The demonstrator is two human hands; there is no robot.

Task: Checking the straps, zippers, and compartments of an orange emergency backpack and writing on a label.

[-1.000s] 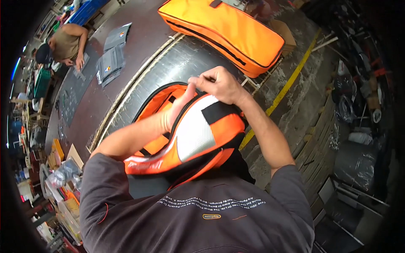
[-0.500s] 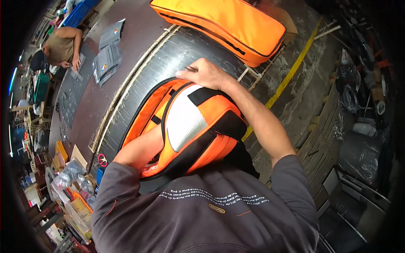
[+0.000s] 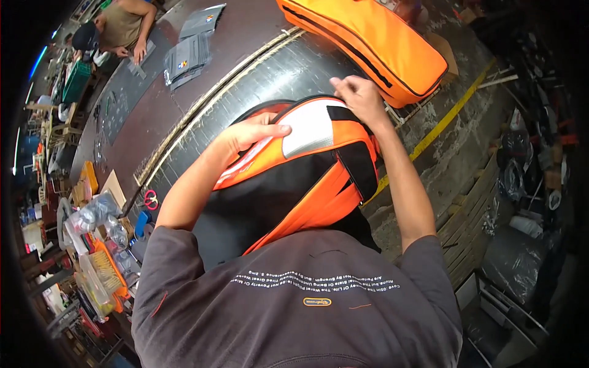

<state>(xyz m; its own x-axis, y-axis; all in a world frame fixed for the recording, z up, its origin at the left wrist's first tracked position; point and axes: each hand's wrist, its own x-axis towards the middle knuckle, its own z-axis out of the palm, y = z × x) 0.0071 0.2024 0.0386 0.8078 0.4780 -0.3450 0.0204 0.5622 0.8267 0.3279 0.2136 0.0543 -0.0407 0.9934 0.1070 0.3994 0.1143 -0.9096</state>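
Note:
An orange and black bag with a grey panel lies against my chest, on the edge of a black work table. My left hand rests flat on the bag's upper left side, fingers stretched toward the grey panel. At the bag's top right corner my right hand pinches the edge by a black strap. Orange straps run down the bag's lower right side.
A long orange bag lies across the far side of the table. Grey fabric pieces sit on a brown table where another person works. Red-handled scissors and cluttered supplies are at my left. A yellow floor line runs on the right.
The bag has turned, with its black side now toward me. My left hand came from under it onto its top. My right hand shifted right to the top corner.

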